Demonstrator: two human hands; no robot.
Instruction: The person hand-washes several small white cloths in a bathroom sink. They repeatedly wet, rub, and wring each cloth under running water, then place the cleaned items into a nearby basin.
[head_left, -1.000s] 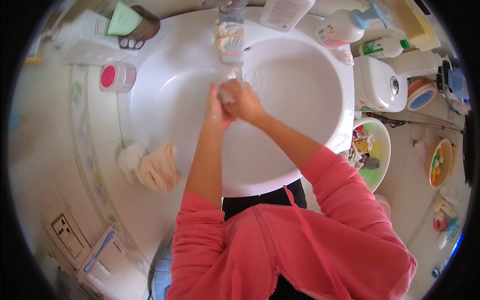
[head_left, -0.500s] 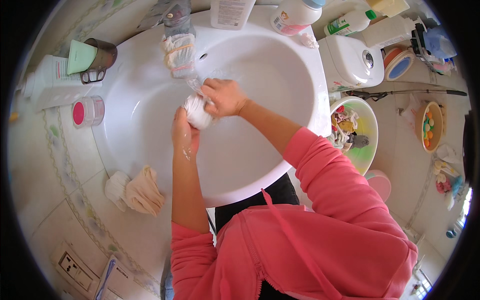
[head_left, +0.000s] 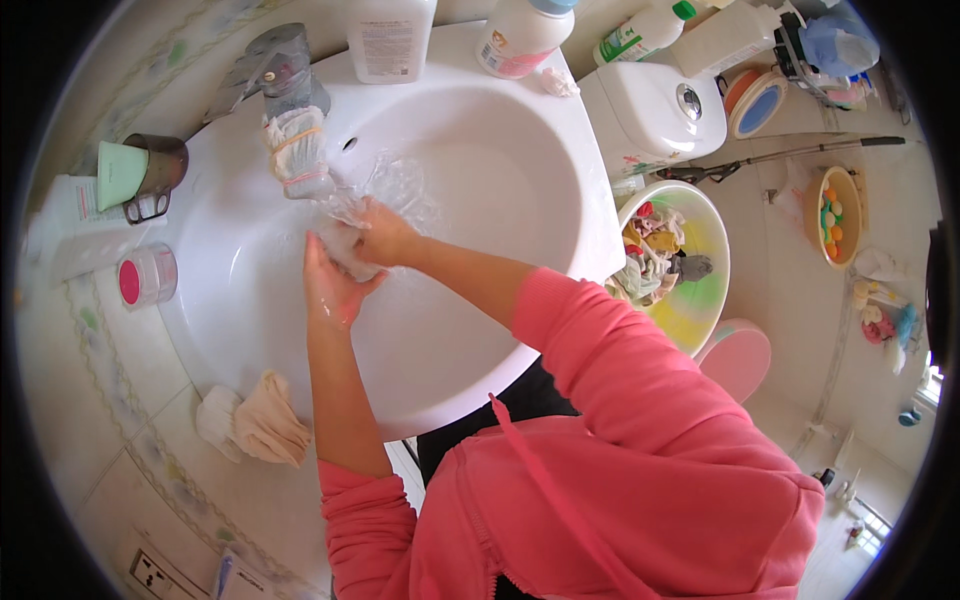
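Observation:
A wet, bunched white cloth [head_left: 345,250] is between my hands, under water running from the tap [head_left: 287,75] into the white sink [head_left: 480,340]. My left hand [head_left: 336,288] cups it from below and the left, thumb out to the side. From the upper right, my right hand [head_left: 388,238] grips the same cloth with curled fingers. The water and my hands partly hide its shape, so I cannot tell what garment it is. White fabric held by bands [head_left: 298,155] wraps the tap's spout. Some suds cling to my left wrist.
Bottles [head_left: 390,40] stand along the sink's back edge. At left are a clear jar with a pink lid [head_left: 147,276] and a brown cup [head_left: 162,170]. Beige and white cloths [head_left: 270,420] lie at lower left. A basin of clothes [head_left: 712,300] is at right.
My hands have brought the white cloth under the tap's stream, and water now splashes over it. The cloth has lost its tight ball shape. The whole view has shifted slightly.

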